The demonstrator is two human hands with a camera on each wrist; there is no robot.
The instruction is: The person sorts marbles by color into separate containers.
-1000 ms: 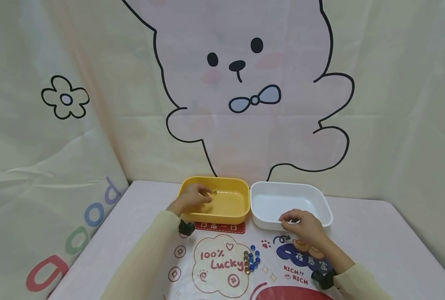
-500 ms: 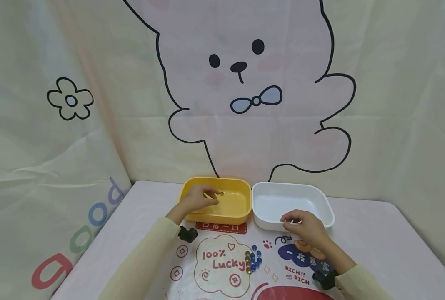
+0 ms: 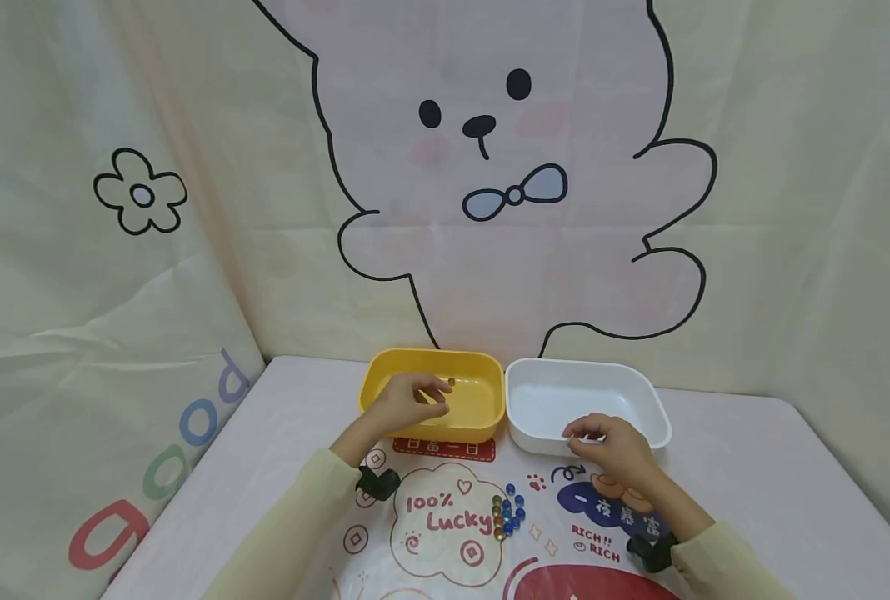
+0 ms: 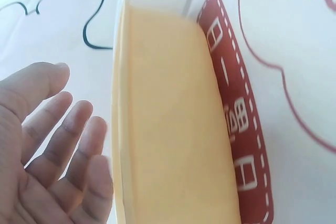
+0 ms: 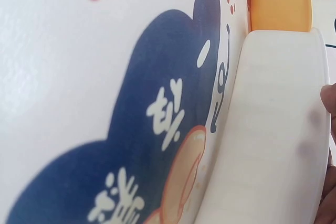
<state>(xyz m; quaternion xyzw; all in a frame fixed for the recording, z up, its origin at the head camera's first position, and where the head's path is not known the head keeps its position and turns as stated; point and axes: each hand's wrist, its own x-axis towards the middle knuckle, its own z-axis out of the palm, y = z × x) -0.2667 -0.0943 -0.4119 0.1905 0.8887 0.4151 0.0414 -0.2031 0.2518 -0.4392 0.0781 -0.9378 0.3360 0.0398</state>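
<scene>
My left hand [image 3: 411, 402] hovers over the yellow tray [image 3: 482, 433], thumb and fingers spread apart with nothing between them. In the left wrist view its fingers [image 4: 79, 145] bend loosely beside the tray's rim. Just past the fingertips, a small amber marble [image 3: 451, 382] lies in the yellow tray. My right hand [image 3: 613, 446] is at the front rim of the white tray [image 3: 523, 442], its fingers loosely bent. No object shows in it, and whether it touches the rim I cannot tell. Blue marbles [image 3: 518, 502] and amber marbles [image 3: 498, 523] lie grouped on the tabletop.
The two trays stand side by side at the back of the table, near a hanging cloth [image 3: 782, 208] with a bear drawing. A printed tablecloth [image 3: 287, 483] covers the table. Dark straps [image 3: 377, 482] sit on both wrists.
My left hand has moved right and slightly nearer over the yellow tray. The amber marble there has shifted right too. My right hand stays at the white tray, and the marbles on the table have not moved.
</scene>
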